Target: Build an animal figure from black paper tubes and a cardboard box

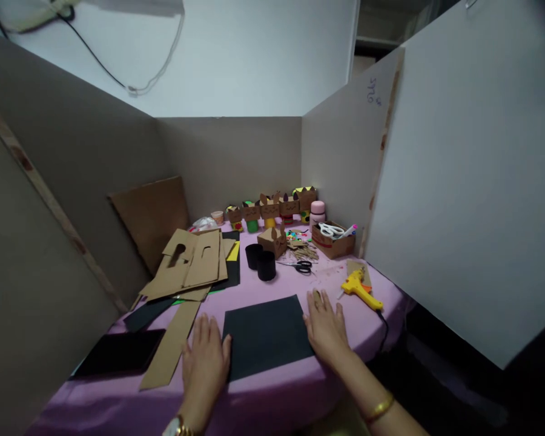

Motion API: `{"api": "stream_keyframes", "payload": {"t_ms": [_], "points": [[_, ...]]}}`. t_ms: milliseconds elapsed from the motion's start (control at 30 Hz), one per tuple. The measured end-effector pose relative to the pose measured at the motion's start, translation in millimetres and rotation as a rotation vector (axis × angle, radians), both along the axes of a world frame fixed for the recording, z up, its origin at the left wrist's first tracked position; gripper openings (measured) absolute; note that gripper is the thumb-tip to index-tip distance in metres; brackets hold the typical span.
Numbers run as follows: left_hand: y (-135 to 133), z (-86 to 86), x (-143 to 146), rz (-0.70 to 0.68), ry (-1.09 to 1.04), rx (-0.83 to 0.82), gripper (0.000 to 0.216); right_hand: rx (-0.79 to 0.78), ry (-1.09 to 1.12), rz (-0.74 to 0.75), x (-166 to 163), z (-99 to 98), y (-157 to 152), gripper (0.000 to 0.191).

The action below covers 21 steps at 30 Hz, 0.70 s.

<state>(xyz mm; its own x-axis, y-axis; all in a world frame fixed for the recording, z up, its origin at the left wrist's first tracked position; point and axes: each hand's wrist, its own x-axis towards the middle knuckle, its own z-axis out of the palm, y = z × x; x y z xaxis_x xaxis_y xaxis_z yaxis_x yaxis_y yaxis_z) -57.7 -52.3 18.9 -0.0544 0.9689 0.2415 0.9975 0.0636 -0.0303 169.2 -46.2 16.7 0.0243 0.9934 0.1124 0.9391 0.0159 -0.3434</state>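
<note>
A square black paper sheet [266, 335] lies flat on the pink tablecloth [272, 399] in front of me. My left hand [205, 363] rests flat at the sheet's left edge, fingers stretched out, holding nothing. My right hand [326, 327] lies flat at the sheet's right edge, fingers also spread, empty. A watch shows on my left wrist and a gold bangle on my right.
A yellow glue gun [360, 287] lies right of my right hand. Scissors [302, 266], two black cups [261, 260], cardboard pieces [193, 263], a cardboard strip [175, 342], a small box of tools [333, 239] and a row of cardboard figures [272, 209] stand behind. Partition walls enclose the table.
</note>
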Motion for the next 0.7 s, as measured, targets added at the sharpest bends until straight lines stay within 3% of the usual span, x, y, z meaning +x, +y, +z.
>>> {"api": "stream_keyframes", "payload": {"t_ms": [67, 167, 200, 333, 500, 600, 700], "points": [[-4, -4.9, 17, -0.103, 0.0, -0.002, 0.053, 0.003, 0.005, 0.111, -19, 1.4, -11, 0.057], [-4, -15.1, 33, -0.287, -0.008, -0.078, 0.051, -0.035, 0.048, 0.449, -41, -4.0, -24, 0.055], [-4, -17.6, 33, -0.309, -0.013, -0.102, 0.052, -0.048, 0.067, 0.483, -42, -6.6, -26, 0.057], [-6, -18.9, 11, -0.293, -0.033, -0.164, 0.064, -0.115, 0.041, 0.338, -12, -13.8, -32, 0.077], [-19, -22.4, -29, -0.442, -0.053, -0.207, 0.058, -0.066, -0.017, 0.193, 33, -21.5, -46, 0.067], [-25, -37.4, -47, -0.554, -0.028, -0.182, 0.05, -0.017, 0.019, 0.217, 32, -26.6, -56, 0.072], [-33, -46.8, -56, -0.721, -0.026, -0.08, 0.049, 0.031, 0.046, 0.405, 18, -23.0, -61, 0.081]]}}
